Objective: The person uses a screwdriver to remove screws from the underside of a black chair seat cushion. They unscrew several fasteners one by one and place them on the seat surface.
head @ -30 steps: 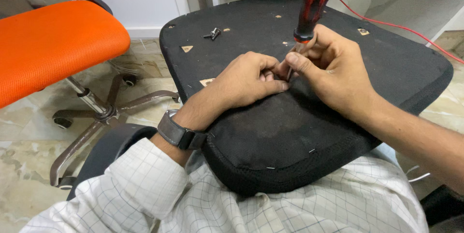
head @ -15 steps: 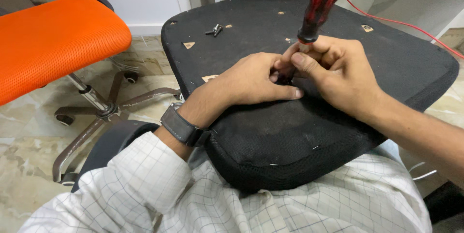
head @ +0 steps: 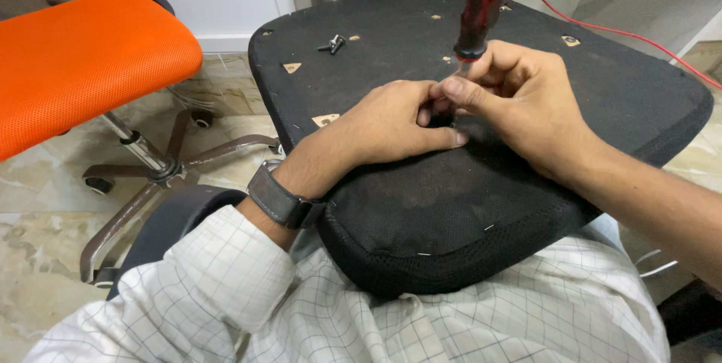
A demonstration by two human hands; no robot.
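Screwdriver: red-and-black handled screwdriver (head: 481, 2) stands near upright at upper centre of the frame, its tip hidden between our two hands.
Right hand: our right hand (head: 526, 111) is closed round the bare shaft just under the handle collar, thumb and forefinger pinching it.
Left hand: our left hand (head: 387, 126) lies curled on the fabric, fingers closed at the tip; whether they pinch a screw we cannot tell.
Change: over the last second the handle has tipped from leaning right to more upright, and the hands sit slightly higher in frame; we read this as the tip being reseated, not driven.
Surface: black seat cushion underside (head: 421, 205) across our lap, fabric stapled, small tan patches; loose metal bolt (head: 332, 45) at upper left of it.
Room: orange chair (head: 83, 62) at upper left, marbled tile floor (head: 37, 243), red cable (head: 624, 32) upper right.
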